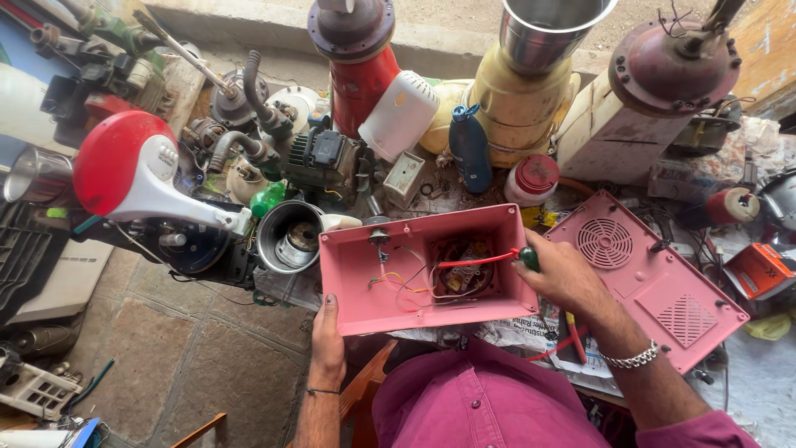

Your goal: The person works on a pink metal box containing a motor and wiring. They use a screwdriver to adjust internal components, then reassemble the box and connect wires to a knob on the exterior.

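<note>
Pink plastic, the open appliance housing (427, 270) sits at the middle of the cluttered desk (750, 390), just in front of the person's magenta shirt, hollow side up. Inside it, thin red, yellow and white wires (406, 282) run loose around a round motor part (464, 270) seated in the floor of the shell. The left hand (327, 336) lies flat against the near-left wall of the housing, fingers closed on its edge to steady it. The right hand (564, 274) is curled shut round a green-handled tool (528, 259), seemingly a screwdriver, whose red shaft reaches into the housing towards the motor part.

Judging by how things lie, the work is midway: the pink vented base plate (655, 282) is already off and rests just right of the housing, partly under the right forearm, while the wiring inside remains untidy and the shell unclosed.

Behind the housing stand a dark blue bottle (470, 149) and a small white jar with a red lid (531, 178). An orange box (756, 270) lies at the far right edge, and printed newspaper (522, 332) is spread beneath the housing. To the left, a red-and-white domed appliance (124, 170) rests among old motors.
</note>
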